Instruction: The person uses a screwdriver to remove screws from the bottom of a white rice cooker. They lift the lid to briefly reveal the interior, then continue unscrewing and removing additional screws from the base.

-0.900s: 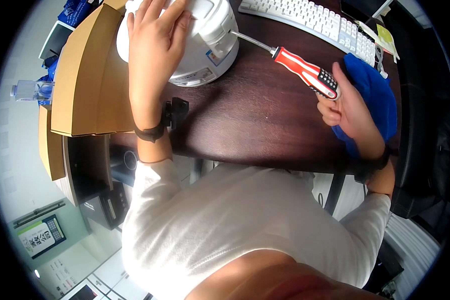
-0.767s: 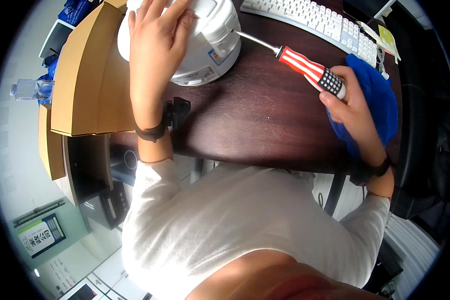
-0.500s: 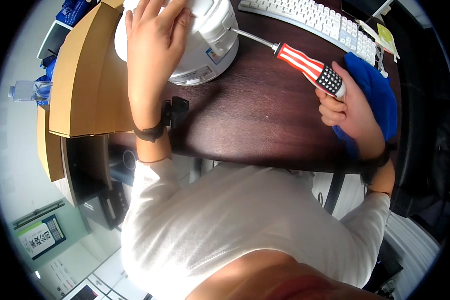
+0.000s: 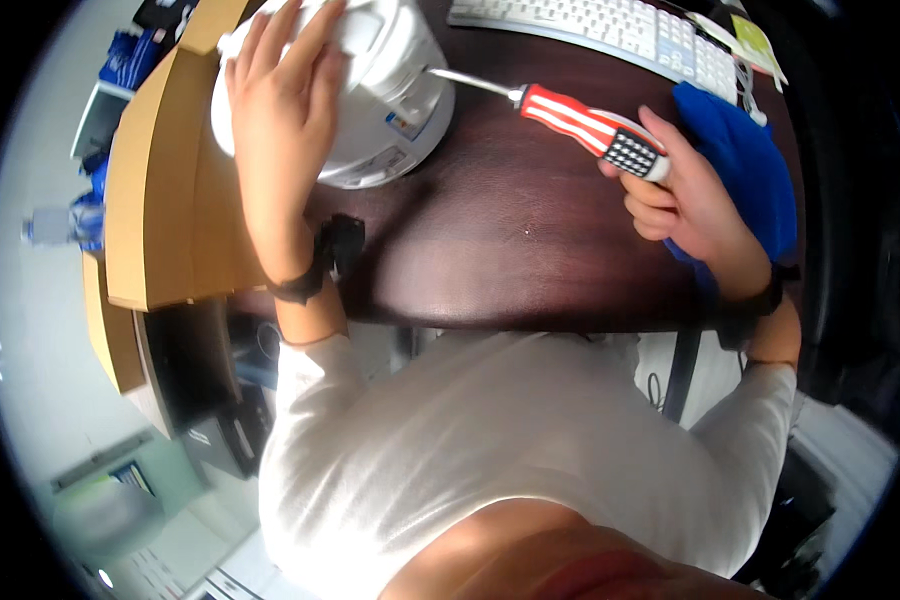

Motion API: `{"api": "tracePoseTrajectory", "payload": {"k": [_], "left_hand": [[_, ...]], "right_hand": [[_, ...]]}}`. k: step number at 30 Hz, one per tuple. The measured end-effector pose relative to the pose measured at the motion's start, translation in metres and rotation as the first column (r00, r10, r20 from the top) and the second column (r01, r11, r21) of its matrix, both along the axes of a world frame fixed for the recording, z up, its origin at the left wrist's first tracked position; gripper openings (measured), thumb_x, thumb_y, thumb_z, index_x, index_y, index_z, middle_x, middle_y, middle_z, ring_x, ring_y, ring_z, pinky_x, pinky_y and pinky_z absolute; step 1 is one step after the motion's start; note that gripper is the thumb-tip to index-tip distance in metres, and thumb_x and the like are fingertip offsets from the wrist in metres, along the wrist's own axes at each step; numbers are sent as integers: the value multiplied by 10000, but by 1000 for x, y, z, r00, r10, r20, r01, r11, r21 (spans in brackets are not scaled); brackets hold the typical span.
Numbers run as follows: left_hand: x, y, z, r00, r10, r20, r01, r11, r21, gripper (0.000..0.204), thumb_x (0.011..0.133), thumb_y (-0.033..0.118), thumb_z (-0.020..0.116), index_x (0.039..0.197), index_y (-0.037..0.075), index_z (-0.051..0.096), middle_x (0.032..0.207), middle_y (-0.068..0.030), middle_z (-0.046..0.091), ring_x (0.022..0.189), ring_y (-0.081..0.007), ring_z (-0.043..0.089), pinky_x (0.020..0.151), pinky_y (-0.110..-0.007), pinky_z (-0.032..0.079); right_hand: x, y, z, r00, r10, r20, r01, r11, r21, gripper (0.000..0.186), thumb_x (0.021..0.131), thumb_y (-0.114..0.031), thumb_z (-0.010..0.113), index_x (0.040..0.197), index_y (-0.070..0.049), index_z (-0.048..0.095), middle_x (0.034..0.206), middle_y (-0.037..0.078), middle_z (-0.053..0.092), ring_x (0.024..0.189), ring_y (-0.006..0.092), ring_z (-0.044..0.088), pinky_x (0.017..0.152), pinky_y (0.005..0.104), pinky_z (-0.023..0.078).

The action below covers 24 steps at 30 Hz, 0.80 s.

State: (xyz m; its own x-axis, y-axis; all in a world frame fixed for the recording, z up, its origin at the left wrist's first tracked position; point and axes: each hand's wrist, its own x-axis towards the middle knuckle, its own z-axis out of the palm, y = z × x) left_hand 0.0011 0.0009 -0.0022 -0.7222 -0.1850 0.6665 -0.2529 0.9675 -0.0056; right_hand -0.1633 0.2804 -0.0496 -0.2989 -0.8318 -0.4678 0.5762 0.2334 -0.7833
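A white, rounded appliance (image 4: pixel 375 135) with a lid-like top stands at the far left of the dark table. My left hand (image 4: pixel 282 105) lies over its top, fingers stretched and spread. In my right hand (image 4: pixel 675 190) is a screwdriver (image 4: pixel 575 125) with a red, white and black striped-and-starred handle, gripped at the handle's end. Its metal shaft points left, and the tip meets the appliance's side beside a raised part. Whether the tip sits in a screw is too small to tell.
A white keyboard (image 4: pixel 610 40) lies at the back of the dark table (image 4: pixel 510 250). Blue cloth (image 4: pixel 735 150) rests beside my right hand. Cardboard boxes (image 4: pixel 160 190) stand along the left edge, next to my left forearm. A yellow-green paper (image 4: pixel 755 45) is at the far right.
The whole view has shifted slightly, moving the appliance left and down in the picture. My left hand stays on the appliance; my right still holds the screwdriver with its tip against the side.
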Motion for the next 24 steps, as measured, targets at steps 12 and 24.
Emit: {"api": "tracePoseTrajectory", "payload": {"k": [12,24], "left_hand": [[-3,-4,-3,998,-61,-25,63,995,74,311,898,185,471,1170,120,607,1249,-168,535,1198,-386,443,1043,-443,284],[-3,0,-2,999,-35,-6,36,989,143,315,909,174,445,1173,119,609,1259,-175,528,1216,-362,440,1046,-426,293]], "right_hand": [[-2,-4,-2,998,55,21,-54,996,-73,520,915,-497,422,773,-19,572,438,-28,379,365,69,407,383,219,312],[6,-3,1,844,-83,-530,33,994,-104,454,919,-453,463,816,-27,584,474,-6,431,386,82,443,385,224,352]]}}
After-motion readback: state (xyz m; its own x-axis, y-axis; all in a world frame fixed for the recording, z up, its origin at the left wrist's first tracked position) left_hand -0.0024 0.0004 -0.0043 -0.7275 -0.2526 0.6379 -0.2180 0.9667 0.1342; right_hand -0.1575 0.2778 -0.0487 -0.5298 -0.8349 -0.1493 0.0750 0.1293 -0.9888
